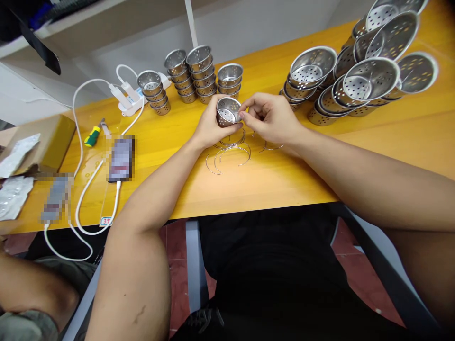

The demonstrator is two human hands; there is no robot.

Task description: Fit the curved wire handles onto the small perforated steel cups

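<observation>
A small perforated metal cup [228,112] is tilted with its open top toward me, and my left hand [210,124] is wrapped round its left side and underside. My right hand [267,115] is at the cup's right rim, thumb and forefinger pinched together; what they hold, if anything, is too small to make out. Several thin wire rings [232,148] lie on the yellow table [199,182] just below the cup. More wire pieces [273,146] lie under my right hand.
Stacks of perforated cups stand behind my hands [201,71] and at the right [369,80]. Left are a power strip [132,105], a screwdriver [93,136], two phones [121,159] with white cables and a cardboard box [46,142]. Another person's arm [33,284] shows lower left.
</observation>
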